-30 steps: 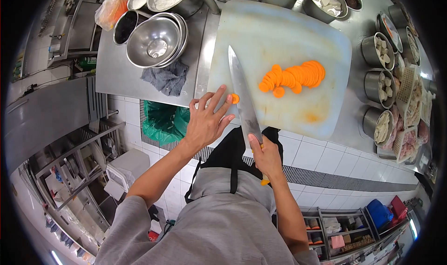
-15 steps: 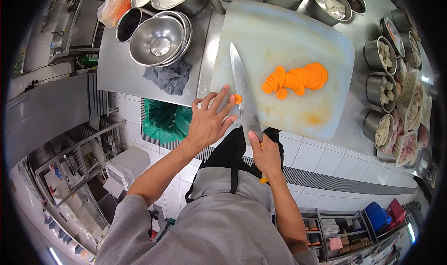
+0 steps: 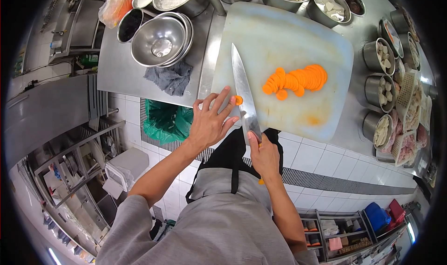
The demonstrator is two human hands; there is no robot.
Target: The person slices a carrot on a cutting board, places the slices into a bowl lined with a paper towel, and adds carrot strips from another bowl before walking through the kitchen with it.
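Note:
My right hand (image 3: 264, 158) is closed around the handle of a long knife (image 3: 244, 85), whose blade lies over the left part of a white cutting board (image 3: 298, 32) with its tip pointing away from me. Fingers apart, my left hand (image 3: 211, 118) rests at the board's near left edge. One of its fingertips touches a small orange carrot piece (image 3: 239, 100) beside the blade. A row of overlapping carrot slices (image 3: 302, 79) lies on the board, right of the knife.
Stacked metal bowls (image 3: 158, 40) and a grey cloth (image 3: 171, 77) sit on the steel counter at the left. Metal containers of food (image 3: 329, 6) line the board's far side and the right. A green-lined bin (image 3: 165, 120) stands below the counter.
The view has shifted very slightly. My hands, the knife and the carrot pieces keep nearly the same places.

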